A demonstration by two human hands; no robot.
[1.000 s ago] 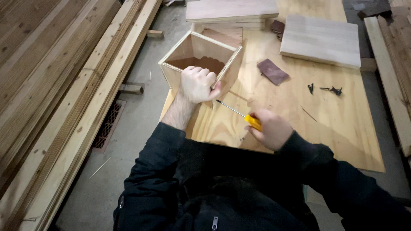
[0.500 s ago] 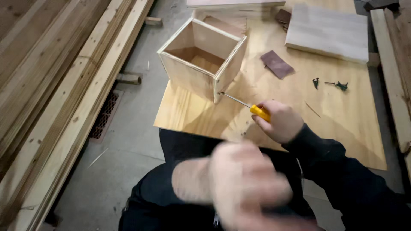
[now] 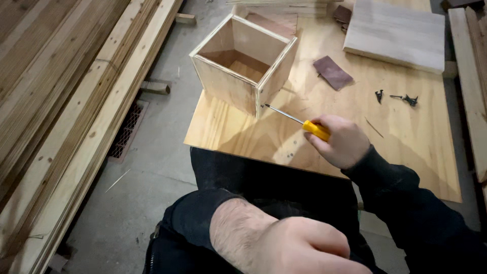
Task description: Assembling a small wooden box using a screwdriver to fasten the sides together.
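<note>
On the plywood board (image 3: 406, 147), just right of centre, a screwdriver (image 3: 299, 121) is being gripped by the right hand (image 3: 341, 140), whose fingers are being kept closed around the yellow handle, most of which is being hidden inside the fist. The thin shaft is being pointed toward ten o'clock, its tip being held against the near corner of the open wooden box (image 3: 243, 63); whether a screw is being engaged there cannot be made out. At six o'clock the left hand (image 3: 299, 248) is being shown close to the camera, partly cut off by the lower edge, held loosely curled with nothing visible in it. Toward two o'clock, dark screws (image 3: 398, 96) and a brown sandpaper piece (image 3: 332, 72) are lying well apart from the box.
</note>
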